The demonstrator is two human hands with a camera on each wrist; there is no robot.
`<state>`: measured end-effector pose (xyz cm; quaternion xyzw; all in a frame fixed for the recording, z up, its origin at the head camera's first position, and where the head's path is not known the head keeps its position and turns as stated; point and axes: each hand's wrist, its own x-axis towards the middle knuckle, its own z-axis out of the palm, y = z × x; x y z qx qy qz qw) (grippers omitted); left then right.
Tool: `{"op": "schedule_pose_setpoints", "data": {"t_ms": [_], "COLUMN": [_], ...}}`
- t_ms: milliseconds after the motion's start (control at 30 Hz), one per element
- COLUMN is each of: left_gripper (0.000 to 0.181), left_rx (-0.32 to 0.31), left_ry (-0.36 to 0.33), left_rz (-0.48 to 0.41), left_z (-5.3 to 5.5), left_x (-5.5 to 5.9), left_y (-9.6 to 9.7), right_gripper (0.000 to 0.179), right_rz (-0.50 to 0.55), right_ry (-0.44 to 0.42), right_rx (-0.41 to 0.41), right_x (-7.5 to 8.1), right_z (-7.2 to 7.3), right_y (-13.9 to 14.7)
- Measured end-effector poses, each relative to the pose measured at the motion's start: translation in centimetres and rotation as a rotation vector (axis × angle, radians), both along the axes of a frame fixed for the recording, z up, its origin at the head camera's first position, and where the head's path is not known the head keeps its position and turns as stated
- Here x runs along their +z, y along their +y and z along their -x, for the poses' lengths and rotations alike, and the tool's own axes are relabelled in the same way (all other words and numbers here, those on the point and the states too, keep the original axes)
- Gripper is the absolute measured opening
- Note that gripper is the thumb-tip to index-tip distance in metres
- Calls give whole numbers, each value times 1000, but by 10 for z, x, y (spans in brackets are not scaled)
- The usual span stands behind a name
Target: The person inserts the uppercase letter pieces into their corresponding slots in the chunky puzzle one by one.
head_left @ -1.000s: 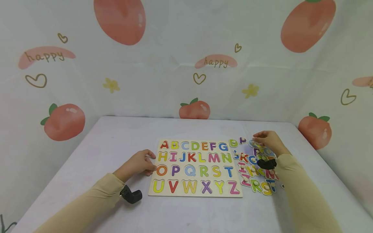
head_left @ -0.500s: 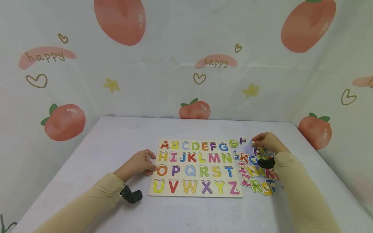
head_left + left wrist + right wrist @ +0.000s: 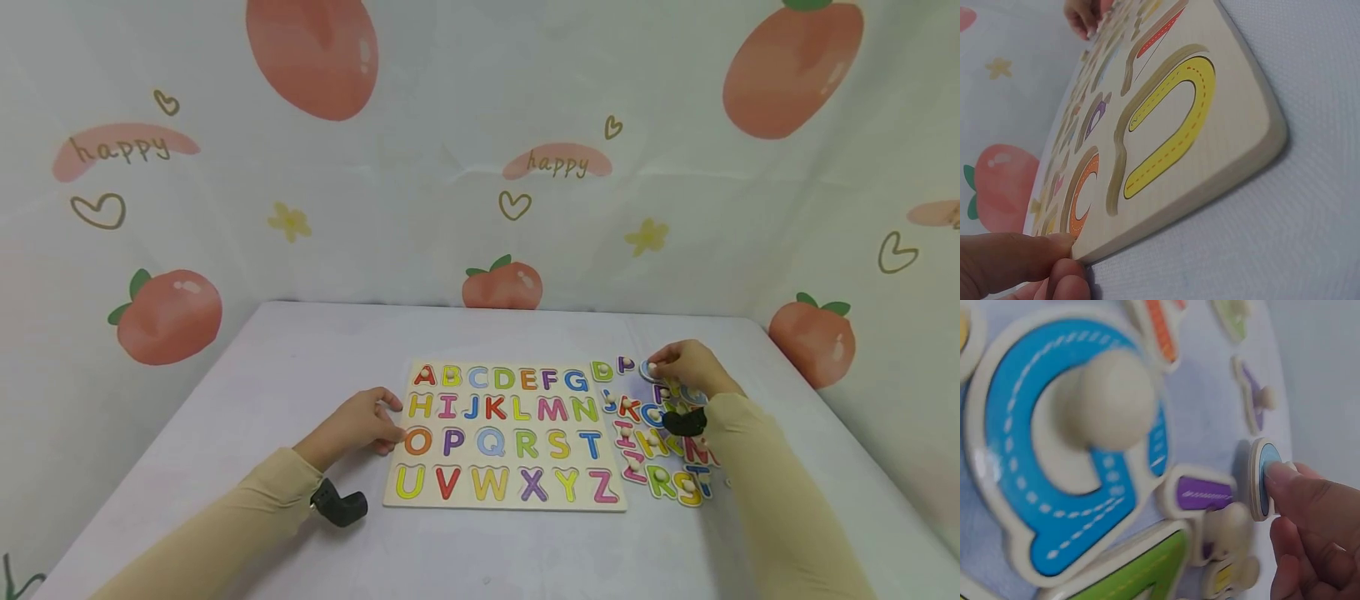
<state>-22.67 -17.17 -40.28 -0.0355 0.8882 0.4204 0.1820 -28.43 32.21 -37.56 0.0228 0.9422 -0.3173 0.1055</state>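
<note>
In the head view, my right hand (image 3: 690,367) pinches a light-blue rounded letter piece (image 3: 1262,487) by its knob, at the far side of the loose pieces. The right wrist view shows that piece nearly edge-on, its letter mostly hidden by the thumb. My left hand (image 3: 363,421) rests at the left edge of the wooden alphabet puzzle board (image 3: 461,500), the thumb (image 3: 1057,244) touching the rim beside the orange O. Red A (image 3: 425,375) and yellow B (image 3: 451,375) pieces with knobs sit in their slots; the other slots show printed letters.
Right of the board lie several loose knobbed letters, among them a purple P (image 3: 626,365), a green D (image 3: 602,372), a green R (image 3: 660,481) and a blue G (image 3: 1004,450). Some overlap, and the right forearm covers part of them. A patterned cloth (image 3: 405,208) hangs behind the table.
My right hand has shifted slightly left, and its fingers have closed on the light-blue piece's knob. The piece now appears slightly tilted. The left hand stays at the board's edge.
</note>
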Motion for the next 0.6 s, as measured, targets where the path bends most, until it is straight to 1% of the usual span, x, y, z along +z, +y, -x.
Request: {"op": "schedule_pose_setpoints", "data": {"t_ms": [100,200,300,367,467,600], "left_gripper": [46,46,47,47,47,47], "left_rx": [1,-4,-10,-17,-20,-22], "left_ry": [0,-2,-3,-1,3,7], "left_rz": [2,5,5,5,4,-2], "left_z": [-1,0,-1,-1,-2,-2], "left_x": [1,1,2,3,3,3], "left_y": [1,1,1,0,0,0], "right_gripper": [31,33,34,33,32,29], "right_rz": [4,15,41,72,123,184], "right_ry": [37,96,149,174,187,218], "right_rx": [7,27,48,62,81,109], "right_x": [3,7,13,18,25,29], "right_z": [3,7,10,10,9,6], "right_y": [-2,-7,-21,-36,-65,-105]}}
